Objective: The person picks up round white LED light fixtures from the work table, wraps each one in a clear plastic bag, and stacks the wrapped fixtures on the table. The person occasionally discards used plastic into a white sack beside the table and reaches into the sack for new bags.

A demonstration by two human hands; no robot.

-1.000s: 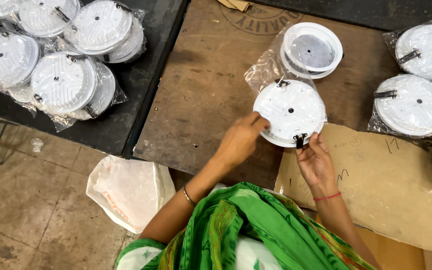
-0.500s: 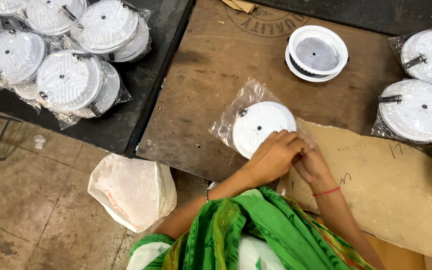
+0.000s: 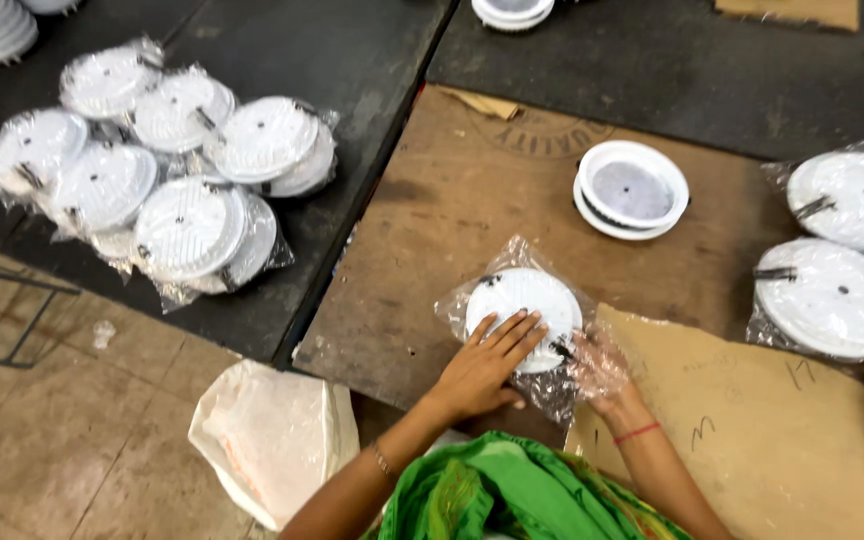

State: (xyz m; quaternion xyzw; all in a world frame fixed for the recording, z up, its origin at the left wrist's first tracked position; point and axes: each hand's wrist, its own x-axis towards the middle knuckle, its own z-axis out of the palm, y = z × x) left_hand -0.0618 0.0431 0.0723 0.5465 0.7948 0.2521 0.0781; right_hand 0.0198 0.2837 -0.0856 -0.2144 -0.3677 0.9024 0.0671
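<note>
Presently, a round white disc-shaped fitting (image 3: pixel 522 312) is being worked into a clear plastic bag (image 3: pixel 552 395) on the brown board desk (image 3: pixel 432 230). The left hand (image 3: pixel 487 365) is laid flat over the near half of the fitting, fingers spread and extended, pressing rather than gripping. The right hand (image 3: pixel 602 368) is seen just beside the fitting's right edge, wrapped in the bag's film; it appears closed on a fold of plastic, though the fingers are veiled by the film (not fully certain).

Step judged in hand: bagging, with the fitting already mostly inside the sleeve and the open end gathered at the near right of the fitting.

Places, taken from the fitting:
- Beyond it and to the right, an unbagged white ring-shaped housing (image 3: pixel 632 190) is set face up, well apart.
- Far right, two bagged fittings (image 3: pixel 832 260) are lying, partly overlapped.
- Just right and nearer, a sheet of brown cardboard (image 3: pixel 772 430) is spread, touching the bag.
- Far left, on the dark mat (image 3: pixel 332 60), a heap of bagged fittings (image 3: pixel 162 190) is piled.
- Near left, on the floor below, a white sack (image 3: pixel 272 440) is seen.

Next move, as judged: the loose film would need drawing taut and folding or closing, with the fitting held steady under the flat palm.
</note>
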